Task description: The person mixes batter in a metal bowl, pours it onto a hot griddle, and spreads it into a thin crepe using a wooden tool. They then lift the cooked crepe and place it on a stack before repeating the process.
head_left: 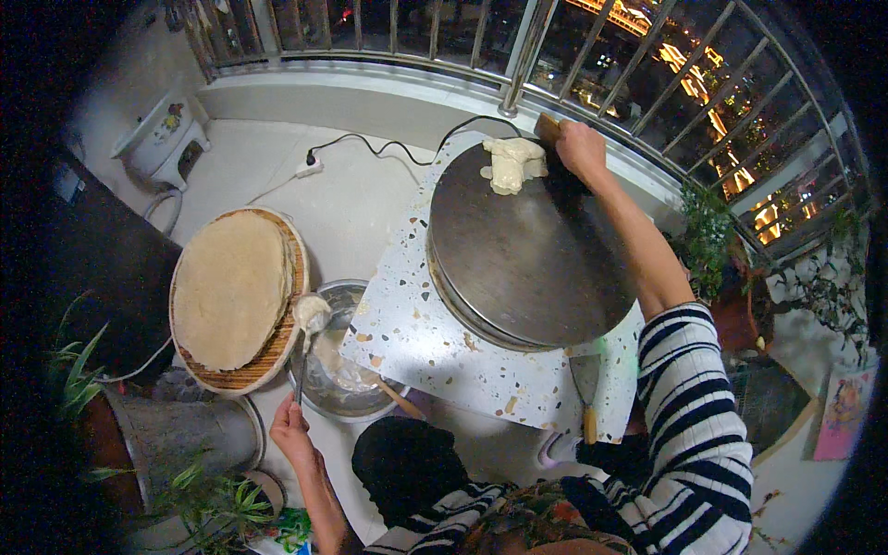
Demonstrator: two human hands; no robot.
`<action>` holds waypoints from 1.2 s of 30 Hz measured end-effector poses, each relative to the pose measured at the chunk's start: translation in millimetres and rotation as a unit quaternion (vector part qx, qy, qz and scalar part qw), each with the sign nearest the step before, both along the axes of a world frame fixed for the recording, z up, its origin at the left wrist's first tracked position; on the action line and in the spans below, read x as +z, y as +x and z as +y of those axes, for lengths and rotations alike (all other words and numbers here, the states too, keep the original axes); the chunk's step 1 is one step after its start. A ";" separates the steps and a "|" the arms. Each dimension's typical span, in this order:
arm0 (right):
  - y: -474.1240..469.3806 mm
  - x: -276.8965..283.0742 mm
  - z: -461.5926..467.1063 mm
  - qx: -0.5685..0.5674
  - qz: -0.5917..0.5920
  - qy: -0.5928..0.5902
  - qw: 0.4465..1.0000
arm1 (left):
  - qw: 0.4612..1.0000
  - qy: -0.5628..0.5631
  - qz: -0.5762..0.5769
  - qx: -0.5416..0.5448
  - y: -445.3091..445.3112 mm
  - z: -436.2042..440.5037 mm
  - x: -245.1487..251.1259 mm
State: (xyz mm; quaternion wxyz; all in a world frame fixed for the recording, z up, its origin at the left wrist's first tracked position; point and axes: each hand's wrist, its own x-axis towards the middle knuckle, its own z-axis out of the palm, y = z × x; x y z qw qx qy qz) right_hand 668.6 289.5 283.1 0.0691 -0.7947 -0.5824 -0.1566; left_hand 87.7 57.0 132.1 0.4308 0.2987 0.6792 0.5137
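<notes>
My left hand [292, 428] grips the handle of a ladle [311, 316] coated with pale batter, above the rim of a metal bowl [342, 404] that holds more batter. A wooden handle leans out of that bowl. At the far edge of a round, dark griddle [534, 263], my right hand [581, 150] is closed on a wooden spreader [548, 129]. A thick lump of pale batter [512, 164] lies on the griddle just left of it. Thin round flatbreads [232, 288] are stacked on a round woven tray [291, 333] at the left.
The griddle stands on a speckled table [409, 326]. A scraper with a wooden handle [590, 424] lies at its near edge. A black cord runs to a power socket [309, 168] on the floor. Potted plants [229, 499] stand lower left and right; a metal railing [510, 104] lies beyond.
</notes>
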 end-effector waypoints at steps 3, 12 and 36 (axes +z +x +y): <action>-21.9 0.5 15.3 0.005 0.022 0.030 0.999 | 0.999 -0.034 -0.001 0.019 -5.5 -5.2 -40.2; -29.4 9.5 17.2 0.015 0.019 -0.006 1.000 | 0.999 -0.046 -0.018 0.009 -11.7 -0.6 -114.7; -53.2 4.6 10.8 0.116 -0.021 0.005 0.993 | 0.982 -0.111 0.151 -0.038 -4.8 8.4 -212.7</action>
